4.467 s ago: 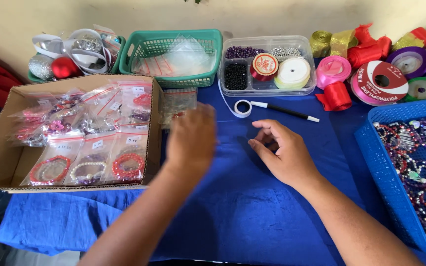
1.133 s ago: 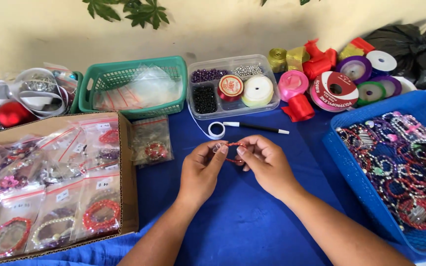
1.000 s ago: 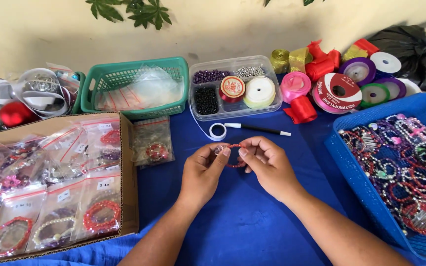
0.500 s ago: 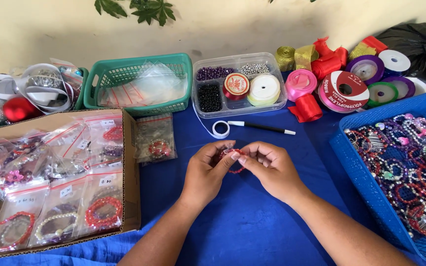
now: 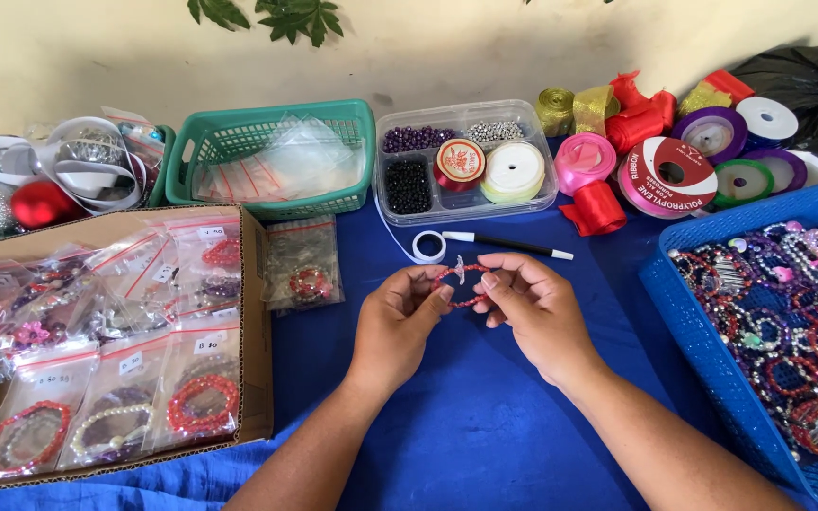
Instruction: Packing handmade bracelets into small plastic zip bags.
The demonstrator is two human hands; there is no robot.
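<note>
Centre of the frame: we see the left hand [image 5: 398, 322] and right hand [image 5: 534, 308] close together above the blue tablecloth [image 5: 485, 426], each pinching one side of a small red bead bracelet [image 5: 458, 286] stretched between the fingertips. Just above them lie a black pen [image 5: 513, 246] and a white ring [image 5: 429, 247]. Further up, a clear bead organiser [image 5: 466, 166] and a green basket [image 5: 272, 156]. Far right, a blue tray [image 5: 679, 303] of bracelets; lower left, a cardboard box [image 5: 253, 322] of bagged bracelets.
</note>
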